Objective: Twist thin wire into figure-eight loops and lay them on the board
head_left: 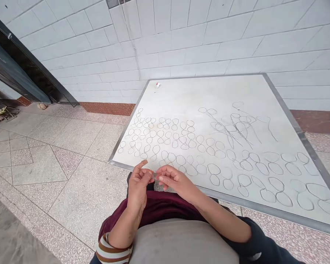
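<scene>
Head | left hand (137,185): pinching thin strand (155,178) | right hand (173,179): half-curled beside it

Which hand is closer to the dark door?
Left. The dark door is off to the left, beyond some floor; the left hand is on that side, the right hand just past it, farther away.

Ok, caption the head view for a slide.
A person's left hand and right hand pinch a thin dark strand beside a grey-framed white board bearing thin dark loops.
</scene>
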`<state>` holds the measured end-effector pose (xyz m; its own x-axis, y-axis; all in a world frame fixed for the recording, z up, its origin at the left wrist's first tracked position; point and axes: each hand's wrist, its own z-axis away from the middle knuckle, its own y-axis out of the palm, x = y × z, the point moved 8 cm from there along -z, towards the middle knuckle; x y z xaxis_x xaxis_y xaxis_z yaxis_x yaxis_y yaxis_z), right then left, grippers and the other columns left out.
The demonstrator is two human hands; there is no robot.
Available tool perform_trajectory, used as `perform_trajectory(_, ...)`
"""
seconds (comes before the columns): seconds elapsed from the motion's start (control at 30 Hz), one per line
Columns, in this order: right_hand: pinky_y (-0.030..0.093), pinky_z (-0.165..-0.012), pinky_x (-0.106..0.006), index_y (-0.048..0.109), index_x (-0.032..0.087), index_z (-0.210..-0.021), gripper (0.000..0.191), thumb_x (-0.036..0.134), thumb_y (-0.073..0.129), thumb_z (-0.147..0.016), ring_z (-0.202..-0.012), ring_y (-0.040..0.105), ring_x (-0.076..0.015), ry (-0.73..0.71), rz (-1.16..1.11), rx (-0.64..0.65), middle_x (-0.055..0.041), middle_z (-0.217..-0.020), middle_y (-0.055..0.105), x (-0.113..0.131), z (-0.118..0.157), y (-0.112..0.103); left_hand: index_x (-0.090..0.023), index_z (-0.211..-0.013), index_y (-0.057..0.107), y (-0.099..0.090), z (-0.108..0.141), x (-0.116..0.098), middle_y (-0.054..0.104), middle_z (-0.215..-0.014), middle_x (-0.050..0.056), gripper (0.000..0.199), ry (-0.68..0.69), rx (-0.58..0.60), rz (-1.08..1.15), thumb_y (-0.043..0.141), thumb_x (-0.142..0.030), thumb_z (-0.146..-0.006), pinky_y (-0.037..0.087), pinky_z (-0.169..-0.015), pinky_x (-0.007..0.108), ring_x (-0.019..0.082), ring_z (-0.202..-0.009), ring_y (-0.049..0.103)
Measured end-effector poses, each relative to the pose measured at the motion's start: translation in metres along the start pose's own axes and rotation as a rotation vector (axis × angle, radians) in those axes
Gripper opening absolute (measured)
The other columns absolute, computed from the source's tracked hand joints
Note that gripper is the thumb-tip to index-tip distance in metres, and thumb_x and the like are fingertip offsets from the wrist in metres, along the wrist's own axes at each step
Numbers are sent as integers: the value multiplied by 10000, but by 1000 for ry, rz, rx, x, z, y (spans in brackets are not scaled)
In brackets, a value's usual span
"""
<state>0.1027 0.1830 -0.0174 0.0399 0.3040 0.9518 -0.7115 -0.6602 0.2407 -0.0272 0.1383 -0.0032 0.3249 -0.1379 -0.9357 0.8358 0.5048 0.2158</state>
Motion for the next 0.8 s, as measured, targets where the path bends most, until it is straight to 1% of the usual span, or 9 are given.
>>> perform_trajectory(0.13,492,-723,-311,604,215,-1065,289,447,591,-894,-781,603,-136,-19,-55,-66,-42,-988,667,-3,3,-6,-207,-1235,581,10,-3,3,605,-770,-36,491,-15,60,12,724,-256,-767,484,-708,243,95,-712,580)
perform_trajectory(0.23,489,-727,-303,599,206,-1056,307,461,603,-884,-797,602,-135,-12,-108,-103,-45,-984,669,-3,4,-9,-205,-1276,559,13,-5,3,607,-756,-40,534,-6,86,23,721,-242,-768,480,-714,248,90,-683,571)
perform_trajectory(0.37,477,-691,-293,586,213,-1054,346,487,641,-849,-781,597,-140,-28,-154,-120,-33,-925,665,0,1,-5,-186,-1279,559,10,-11,5,606,-726,-43,566,-17,87,37,742,-251,-747,477,-709,246,82,-637,561)
perform_trajectory(0.47,462,-668,-283,604,216,-1022,354,500,670,-820,-770,586,-140,-53,-173,-136,-26,-906,654,3,-3,-2,-183,-1274,561,6,-18,7,623,-733,-33,611,-10,97,68,778,-269,-709,482,-689,250,85,-616,566)
perform_trajectory(0.53,445,-640,-268,631,217,-968,346,494,716,-778,-751,571,-135,-75,-179,-182,-10,-874,635,5,-5,-4,-193,-1255,576,3,-22,8,618,-721,-34,617,-8,99,83,799,-291,-688,482,-660,246,91,-611,566)
perform_trajectory(0.6,425,-615,-252,653,217,-896,320,476,758,-739,-712,551,-124,-71,-202,-250,12,-800,605,4,-6,-6,-203,-1222,598,2,-25,8,605,-716,-35,594,-8,109,95,812,-304,-677,479,-643,240,97,-627,567)
perform_trajectory(0.67,417,-608,-241,667,218,-850,287,449,782,-722,-685,540,-114,-43,-255,-296,24,-748,585,0,-8,-6,-206,-1199,611,3,-26,5,605,-740,-27,551,5,136,104,806,-309,-694,480,-653,243,103,-658,569)
perform_trajectory(0.7,423,-614,-239,674,220,-844,275,436,790,-719,-686,544,-111,-32,-291,-304,22,-753,592,-1,-9,-5,-208,-1192,615,4,-27,2,607,-752,-23,528,17,151,108,798,-311,-708,480,-664,247,106,-671,568)
perform_trajectory(0.8,461,-640,-234,692,223,-853,261,405,812,-709,-719,569,-110,-34,-404,-313,0,-830,635,1,-14,-2,-212,-1201,608,8,-30,-10,617,-793,-5,499,49,179,117,772,-320,-743,481,-695,255,118,-729,577)
